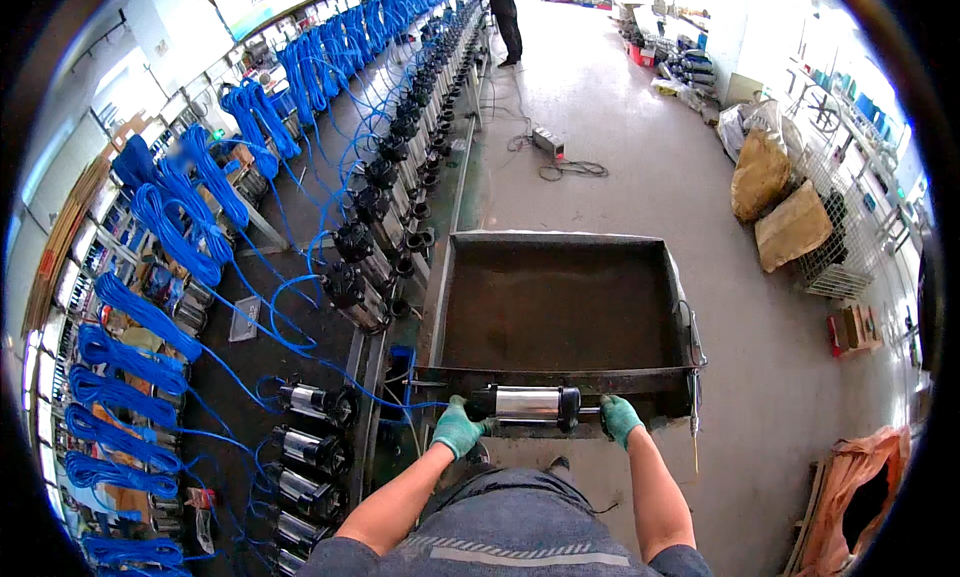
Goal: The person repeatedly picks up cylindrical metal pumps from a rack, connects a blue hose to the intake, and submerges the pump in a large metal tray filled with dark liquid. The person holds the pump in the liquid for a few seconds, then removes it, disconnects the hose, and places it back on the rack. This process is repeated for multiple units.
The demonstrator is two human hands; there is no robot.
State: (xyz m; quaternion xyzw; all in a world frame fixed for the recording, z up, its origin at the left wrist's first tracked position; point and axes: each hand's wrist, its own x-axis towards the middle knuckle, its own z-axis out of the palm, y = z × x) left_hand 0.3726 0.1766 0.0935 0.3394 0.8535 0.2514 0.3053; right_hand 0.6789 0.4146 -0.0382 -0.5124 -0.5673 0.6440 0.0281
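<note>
In front of my body a submersible pump (528,404), with a steel barrel and black ends, lies on its side at the near edge of a dark metal tank (560,239). My left hand (458,429), in a green glove, is closed round its left black end, where a blue cable (405,404) runs off to the left. Also green-gloved, my right hand (620,419) grips a dark part at the pump's right end, past a short pale rod. The fingers of both hands are partly hidden. Brown liquid or a brown bottom (560,302) shows inside the tank.
Left of the tank stands a long row of upright pumps (372,212); several more pumps (315,447) lie nearer. Coiled blue cables (165,217) hang beyond them. A grey box (548,142) with a cord sits on the floor. Far ahead stands a person (505,22).
</note>
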